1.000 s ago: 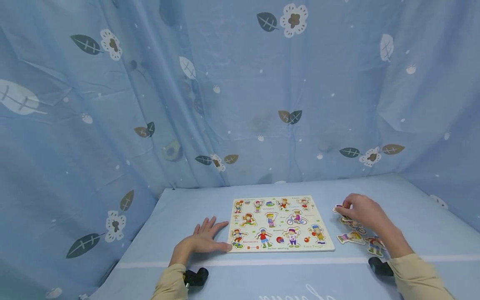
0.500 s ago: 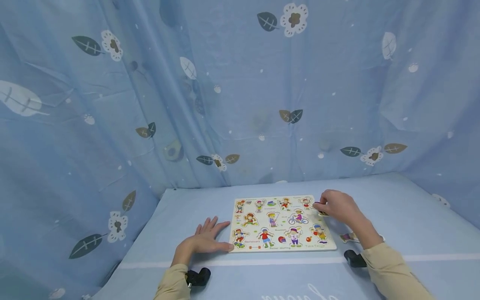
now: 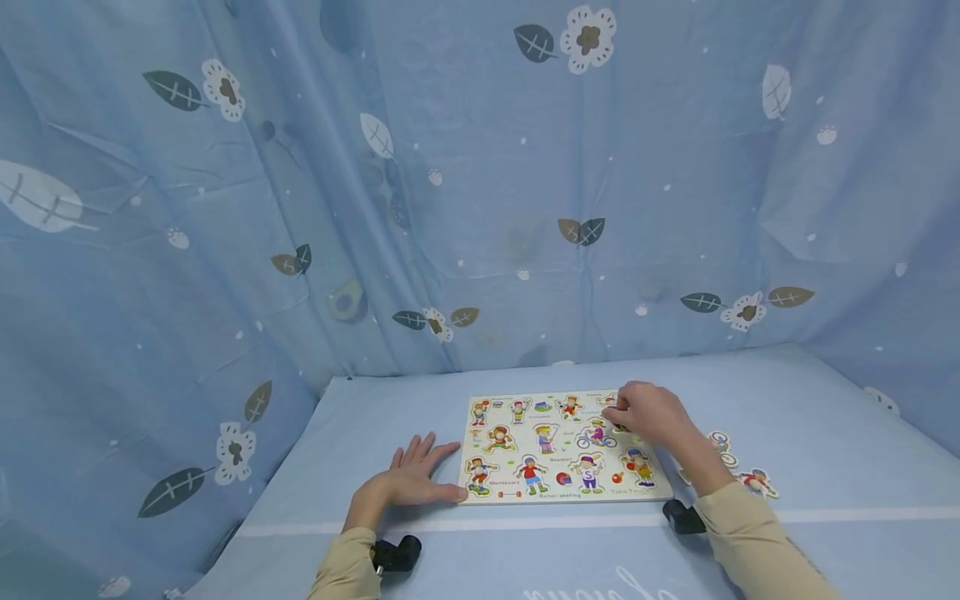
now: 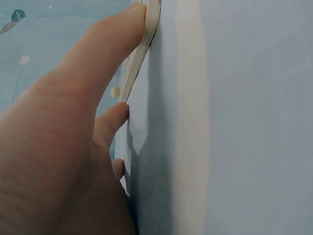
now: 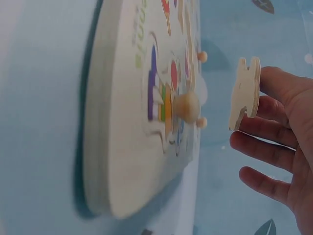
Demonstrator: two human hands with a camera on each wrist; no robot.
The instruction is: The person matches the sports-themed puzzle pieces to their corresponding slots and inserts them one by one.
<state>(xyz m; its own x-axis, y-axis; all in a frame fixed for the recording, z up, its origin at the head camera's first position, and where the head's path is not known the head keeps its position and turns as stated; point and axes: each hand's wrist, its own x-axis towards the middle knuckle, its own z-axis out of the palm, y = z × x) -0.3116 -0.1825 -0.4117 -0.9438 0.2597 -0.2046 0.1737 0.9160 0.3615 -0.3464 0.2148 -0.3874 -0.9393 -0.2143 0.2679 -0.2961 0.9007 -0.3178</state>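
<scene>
A wooden peg puzzle board (image 3: 558, 492) with cartoon sports figures lies on the blue tablecloth. My left hand (image 3: 411, 480) rests flat beside its left front corner, and in the left wrist view the thumb (image 4: 105, 44) presses against the board edge (image 4: 150, 22). My right hand (image 3: 639, 413) hovers over the board's far right part and pinches a cut-out puzzle piece (image 5: 246, 93). In the right wrist view that piece hangs a little above the board (image 5: 122, 147), near a round peg (image 5: 186, 104); its printed face is hidden.
Loose figure pieces (image 3: 722, 447) (image 3: 757, 482) lie on the cloth to the right of the board. A blue leaf-print curtain (image 3: 480, 183) closes in the back and both sides. A white stripe (image 3: 525, 525) runs along the table's near edge.
My right hand has moved left from the loose pieces to above the board's far right corner, carrying a piece. The left hand has stayed put.
</scene>
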